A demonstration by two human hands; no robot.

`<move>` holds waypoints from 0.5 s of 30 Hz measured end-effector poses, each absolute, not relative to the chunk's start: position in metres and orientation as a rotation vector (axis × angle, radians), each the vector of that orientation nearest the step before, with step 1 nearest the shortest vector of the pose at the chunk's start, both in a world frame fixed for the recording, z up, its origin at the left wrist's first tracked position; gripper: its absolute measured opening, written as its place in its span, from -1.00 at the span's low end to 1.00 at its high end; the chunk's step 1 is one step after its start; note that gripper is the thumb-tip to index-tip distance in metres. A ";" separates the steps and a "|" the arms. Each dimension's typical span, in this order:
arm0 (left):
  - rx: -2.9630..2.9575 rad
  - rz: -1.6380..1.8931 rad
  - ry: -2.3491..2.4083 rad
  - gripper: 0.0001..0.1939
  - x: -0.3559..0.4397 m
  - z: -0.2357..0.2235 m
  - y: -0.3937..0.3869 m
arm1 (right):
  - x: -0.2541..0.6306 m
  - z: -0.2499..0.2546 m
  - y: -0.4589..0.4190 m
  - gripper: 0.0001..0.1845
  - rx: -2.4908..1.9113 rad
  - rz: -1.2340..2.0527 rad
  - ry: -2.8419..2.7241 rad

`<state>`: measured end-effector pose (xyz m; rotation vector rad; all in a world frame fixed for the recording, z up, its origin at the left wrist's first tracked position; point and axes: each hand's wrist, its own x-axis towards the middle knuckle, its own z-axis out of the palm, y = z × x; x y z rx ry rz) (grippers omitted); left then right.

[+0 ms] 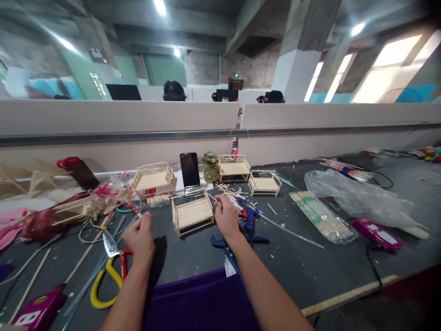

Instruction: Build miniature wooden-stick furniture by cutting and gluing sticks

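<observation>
My left hand (140, 236) is closed around a thin red stick (131, 207), which points up and to the left. In my right hand (226, 217), the fingertips pinch a short wooden stick (210, 196) at the right end of a small wooden bed frame (193, 212). Whether that stick touches the frame I cannot tell. A blue glue gun (251, 214) lies just right of my right hand, and a blue-handled cutter (225, 248) lies partly under that wrist. Scissors with yellow and red handles (109, 276) rest beside my left forearm.
Several similar wooden frames stand behind, among them one frame (234, 169) near a green jar (210, 168). A phone (189, 170) stands upright. Bagged sticks (322, 216), plastic film (358, 195) and a purple device (377, 235) lie right. A low partition (120, 117) borders the table.
</observation>
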<state>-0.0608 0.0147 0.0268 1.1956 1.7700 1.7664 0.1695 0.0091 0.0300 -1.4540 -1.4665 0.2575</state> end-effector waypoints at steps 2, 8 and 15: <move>1.162 1.824 1.797 -0.61 -0.061 0.027 0.015 | 0.170 0.030 0.009 -0.65 -1.440 0.262 -1.445; 1.171 1.877 1.825 -0.59 -0.059 0.024 0.013 | 0.174 0.032 0.010 -0.67 -1.442 0.279 -1.356; 1.244 1.843 1.721 -0.56 -0.057 0.017 0.015 | 0.175 0.030 0.012 -0.68 -1.412 0.276 -1.334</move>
